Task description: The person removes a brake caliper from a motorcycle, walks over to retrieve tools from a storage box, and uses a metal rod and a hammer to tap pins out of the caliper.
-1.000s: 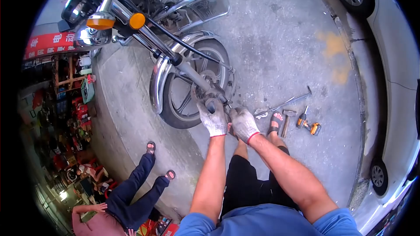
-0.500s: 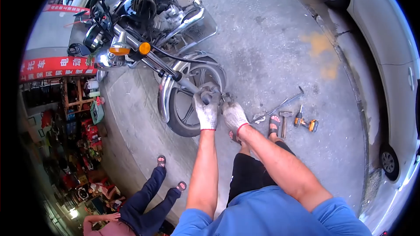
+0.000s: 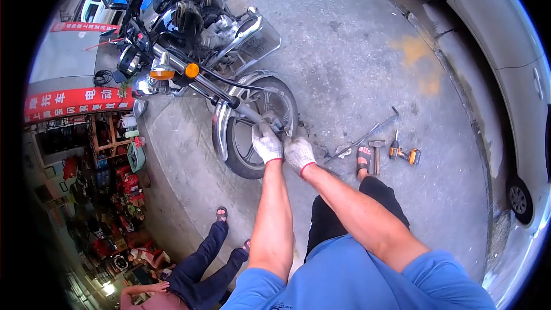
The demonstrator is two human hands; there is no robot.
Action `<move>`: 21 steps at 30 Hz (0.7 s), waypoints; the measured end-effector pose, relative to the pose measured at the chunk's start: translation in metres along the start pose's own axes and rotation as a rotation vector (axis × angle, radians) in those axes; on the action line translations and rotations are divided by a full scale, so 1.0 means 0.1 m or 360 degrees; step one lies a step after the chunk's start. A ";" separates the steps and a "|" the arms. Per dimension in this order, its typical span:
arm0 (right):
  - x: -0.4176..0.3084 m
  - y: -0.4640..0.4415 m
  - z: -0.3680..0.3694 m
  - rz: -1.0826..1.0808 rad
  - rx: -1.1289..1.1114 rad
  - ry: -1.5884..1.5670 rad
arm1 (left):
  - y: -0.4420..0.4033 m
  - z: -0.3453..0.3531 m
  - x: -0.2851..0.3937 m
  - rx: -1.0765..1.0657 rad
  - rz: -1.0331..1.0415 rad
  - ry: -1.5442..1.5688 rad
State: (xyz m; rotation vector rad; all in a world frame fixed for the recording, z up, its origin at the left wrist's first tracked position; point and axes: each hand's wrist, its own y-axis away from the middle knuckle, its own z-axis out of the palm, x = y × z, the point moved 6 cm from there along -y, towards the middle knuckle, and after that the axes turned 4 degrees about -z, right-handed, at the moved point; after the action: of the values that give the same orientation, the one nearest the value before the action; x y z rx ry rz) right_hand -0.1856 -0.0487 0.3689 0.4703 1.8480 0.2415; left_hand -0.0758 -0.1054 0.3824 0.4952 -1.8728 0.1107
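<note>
Front wheel (image 3: pixel 239 166) of the motorcycle (image 3: pixel 185 20): located directly ahead of my hands, below the handlebars, seated between the chrome mudguard (image 3: pixel 220 133) and the ground. Key relation: the hub (image 3: pixel 275 121) lies just beyond my fingertips, at the lower end of the fork leg (image 3: pixel 247 112). The long axis of that leg runs obliquely, from the headlamp side at upper left of the view down to the hub, so its lower end points toward my hands.

My left hand (image 3: pixel 267 144) is the nearer of the two; its curled fingers appear to touch the fork end. My right hand (image 3: pixel 299 152) is just beside it, at the tyre's edge, fingers bent forward. Both are gloved. The gloves conceal the fingertips; I cannot determine whether either grip is closed on a part.

Tools lie on the concrete to my right, apart from both hands: a long bar (image 3: pixel 368 134) with a bent end, a hammer (image 3: pixel 376 155) with its handle toward me, and a power drill (image 3: pixel 395 152).
</note>
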 end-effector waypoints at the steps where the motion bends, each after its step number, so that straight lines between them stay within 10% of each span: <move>1: -0.02 0.00 0.03 -0.0056 -0.0030 -0.0002 | -0.02 -0.01 0.01 -0.0001 0.0023 -0.0034; 3: -0.07 0.02 0.00 0.0013 0.0032 -0.0076 | -0.15 0.02 -0.05 -0.0008 0.0062 -0.0062; 5: -0.08 0.00 -0.04 0.0088 0.0097 -0.0147 | -0.32 0.12 -0.59 -0.0063 -0.0587 0.0777; 21: 0.40 -0.13 -0.22 0.0080 -0.0120 0.0058 | 0.10 0.26 -0.83 -0.0257 -0.0709 0.0774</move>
State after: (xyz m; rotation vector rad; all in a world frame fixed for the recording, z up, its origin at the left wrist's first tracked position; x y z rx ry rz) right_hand -0.2190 -0.0416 0.3365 0.4633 1.8572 0.3548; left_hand -0.0799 -0.0811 0.2988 0.6919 -1.2538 -0.2011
